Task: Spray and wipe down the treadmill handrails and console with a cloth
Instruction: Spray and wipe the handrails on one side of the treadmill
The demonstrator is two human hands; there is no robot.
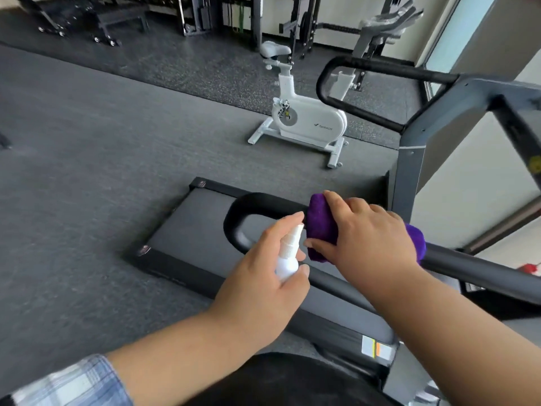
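Right hand (pixel 371 238) clamps soft cloth (pixel 320 227) round rail (pixel 468 268), left hand (pixel 263 276) grips light bottle (pixel 288 253) mid-body; cloth limp, likely needs bunching, full-palm hold.

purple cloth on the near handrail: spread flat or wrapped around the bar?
Wrapped. The purple cloth is bunched over the near handrail, curving around it under the right hand, with a tail showing behind the wrist.

The cloth (pixel 320 227) lies on the near handrail (pixel 483 268) (spray bottle (pixel 288 259) just left); exercise bike (pixel 307 118) behind.
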